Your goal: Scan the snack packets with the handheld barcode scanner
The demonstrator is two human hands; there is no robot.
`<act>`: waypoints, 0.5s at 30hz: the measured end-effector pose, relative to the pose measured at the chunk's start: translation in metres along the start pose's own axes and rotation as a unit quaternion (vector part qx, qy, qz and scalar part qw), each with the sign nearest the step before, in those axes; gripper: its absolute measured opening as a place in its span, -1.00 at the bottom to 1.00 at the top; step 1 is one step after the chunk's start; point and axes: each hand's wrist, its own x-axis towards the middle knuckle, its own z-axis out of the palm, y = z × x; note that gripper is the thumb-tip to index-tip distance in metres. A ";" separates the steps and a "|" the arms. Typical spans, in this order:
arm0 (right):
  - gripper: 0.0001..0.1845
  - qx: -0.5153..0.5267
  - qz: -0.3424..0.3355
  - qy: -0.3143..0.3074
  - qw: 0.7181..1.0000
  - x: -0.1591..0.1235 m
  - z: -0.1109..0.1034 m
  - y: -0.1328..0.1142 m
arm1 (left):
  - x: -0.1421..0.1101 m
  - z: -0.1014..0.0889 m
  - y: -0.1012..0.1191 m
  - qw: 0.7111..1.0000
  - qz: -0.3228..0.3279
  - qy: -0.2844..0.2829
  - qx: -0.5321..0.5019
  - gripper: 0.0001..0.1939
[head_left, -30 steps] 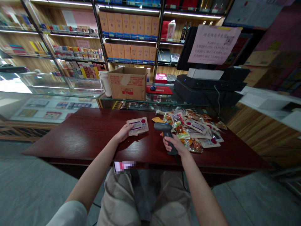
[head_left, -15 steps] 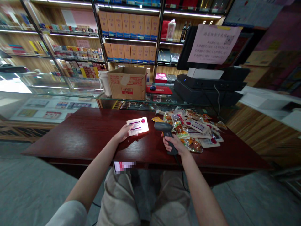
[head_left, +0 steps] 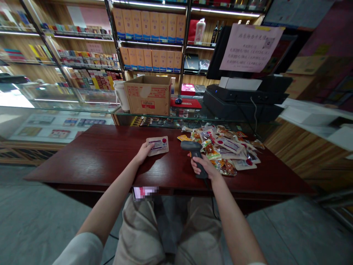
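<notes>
Several clear packets (head_left: 227,167) of brown food (head_left: 210,148)

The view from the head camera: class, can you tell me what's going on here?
A person seated at a dark red desk holds a flat pale packet in the left hand. The right hand has its grip on a dark handheld scanner, its head pointing toward the packet. To the right of the scanner lies a loose pile of packaged food. Beyond the desk, an open cardboard box stands on a glass counter.
</notes>
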 end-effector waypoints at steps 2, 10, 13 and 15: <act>-0.57 0.002 0.000 0.004 1.000 0.000 -0.001 0.000 | 0.001 -0.002 0.001 0.990 0.039 0.086 0.109 -0.42; -0.54 0.004 0.001 0.014 1.000 0.001 -0.005 0.005 | -0.011 0.004 0.011 0.807 0.107 0.253 0.523 -0.26; -0.54 0.007 -0.002 0.017 1.000 0.002 -0.006 0.005 | -0.011 0.011 0.003 0.833 0.164 0.110 0.516 -0.52; -0.53 0.009 -0.006 0.018 1.000 0.002 -0.006 0.005 | -0.009 0.013 -0.005 0.854 0.163 0.042 0.492 -0.62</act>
